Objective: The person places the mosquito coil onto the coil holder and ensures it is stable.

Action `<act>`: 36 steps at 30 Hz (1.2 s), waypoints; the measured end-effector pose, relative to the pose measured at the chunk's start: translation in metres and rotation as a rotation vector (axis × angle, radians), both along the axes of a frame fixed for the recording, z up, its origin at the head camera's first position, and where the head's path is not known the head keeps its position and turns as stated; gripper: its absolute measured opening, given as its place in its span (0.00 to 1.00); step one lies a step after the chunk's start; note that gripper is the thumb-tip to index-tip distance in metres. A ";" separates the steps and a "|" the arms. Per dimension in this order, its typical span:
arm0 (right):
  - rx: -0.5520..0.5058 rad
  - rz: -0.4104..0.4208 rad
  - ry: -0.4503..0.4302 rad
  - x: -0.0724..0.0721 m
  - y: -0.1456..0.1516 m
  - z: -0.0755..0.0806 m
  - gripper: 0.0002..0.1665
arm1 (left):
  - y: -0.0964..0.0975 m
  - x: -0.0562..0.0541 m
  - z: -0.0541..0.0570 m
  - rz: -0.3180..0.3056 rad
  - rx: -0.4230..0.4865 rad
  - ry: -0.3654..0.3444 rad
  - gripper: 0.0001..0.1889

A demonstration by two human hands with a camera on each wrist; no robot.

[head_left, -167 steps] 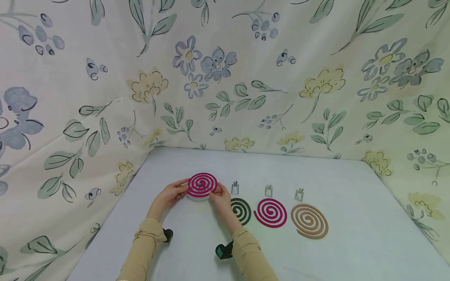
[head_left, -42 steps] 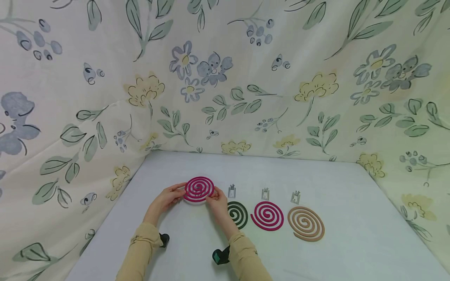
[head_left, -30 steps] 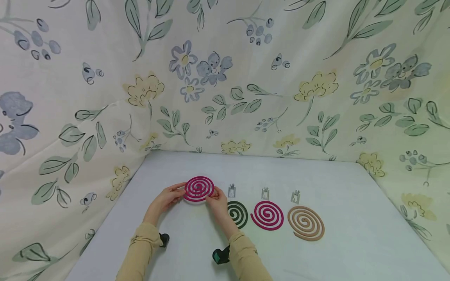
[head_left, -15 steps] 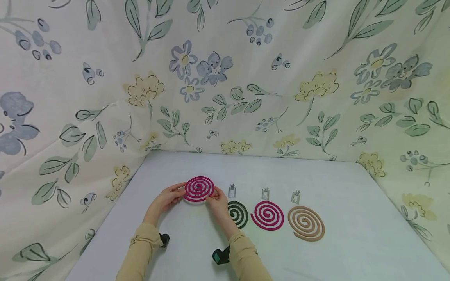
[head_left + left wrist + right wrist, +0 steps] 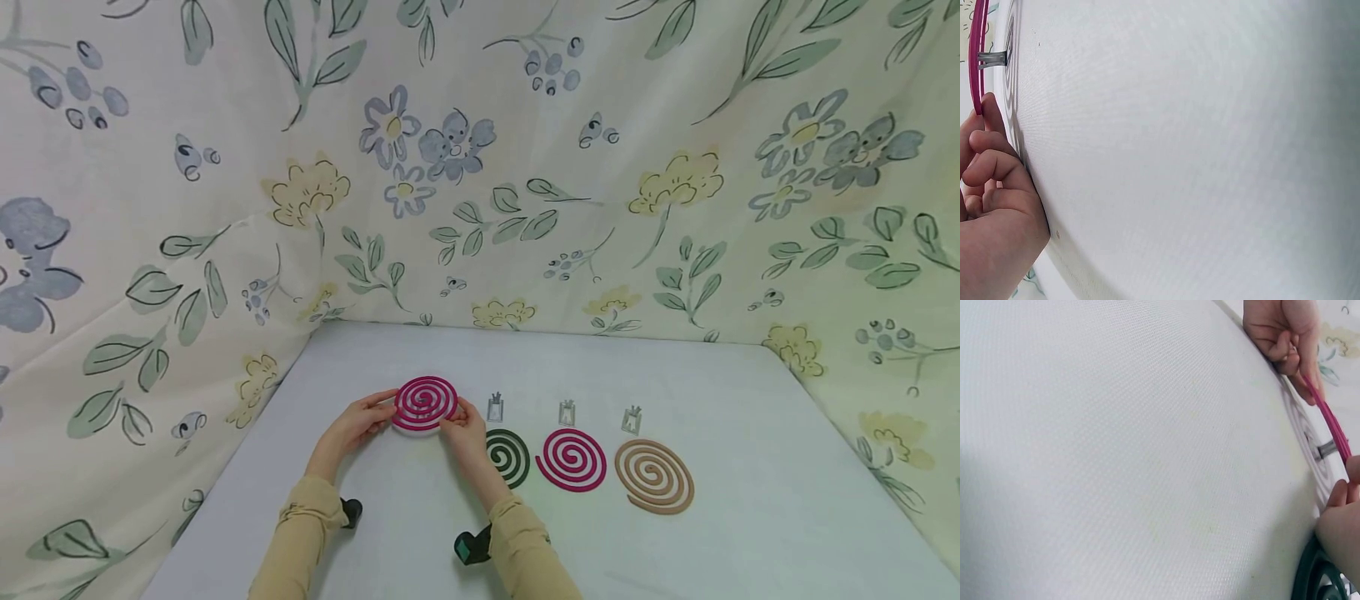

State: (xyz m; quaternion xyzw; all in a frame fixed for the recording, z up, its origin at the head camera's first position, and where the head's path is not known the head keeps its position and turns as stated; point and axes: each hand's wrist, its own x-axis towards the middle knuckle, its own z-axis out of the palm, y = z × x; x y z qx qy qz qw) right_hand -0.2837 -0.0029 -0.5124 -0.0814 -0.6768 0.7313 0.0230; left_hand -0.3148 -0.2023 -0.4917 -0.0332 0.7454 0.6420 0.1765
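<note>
A magenta mosquito coil (image 5: 425, 403) is held level, a little above the white table. My left hand (image 5: 364, 422) pinches its left rim between thumb and fingertips; my right hand (image 5: 467, 431) pinches the right rim. In the left wrist view, a small metal stand (image 5: 993, 59) reaches from the table to the coil's underside near its middle. That stand (image 5: 1327, 449) also shows in the right wrist view, with pale curved bands on the table around it. Beside my right wrist lies a dark green coil (image 5: 508, 458), its left part hidden behind the forearm.
Farther right lie a second magenta coil (image 5: 572, 460) and a tan coil (image 5: 654, 477). Flat metal stands lie behind the row: one (image 5: 496, 407) behind the green coil, one (image 5: 567, 412) behind the magenta, one (image 5: 632, 420) behind the tan. A floral cloth (image 5: 480, 275) hangs behind the table.
The head view has shifted slightly since the oldest frame. Both hands keep their pinch on the magenta coil's rim, and no object has visibly moved.
</note>
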 end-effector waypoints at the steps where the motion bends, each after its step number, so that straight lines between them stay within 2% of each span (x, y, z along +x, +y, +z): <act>1: -0.001 -0.001 -0.001 0.000 0.000 0.000 0.34 | 0.000 0.000 0.000 0.002 0.006 -0.001 0.28; 23: -0.002 -0.010 -0.022 -0.001 -0.001 -0.001 0.34 | 0.001 0.001 0.003 0.006 0.002 -0.008 0.29; 36: -0.016 0.008 -0.036 -0.003 0.001 0.000 0.33 | -0.001 0.000 0.002 -0.016 0.009 0.011 0.29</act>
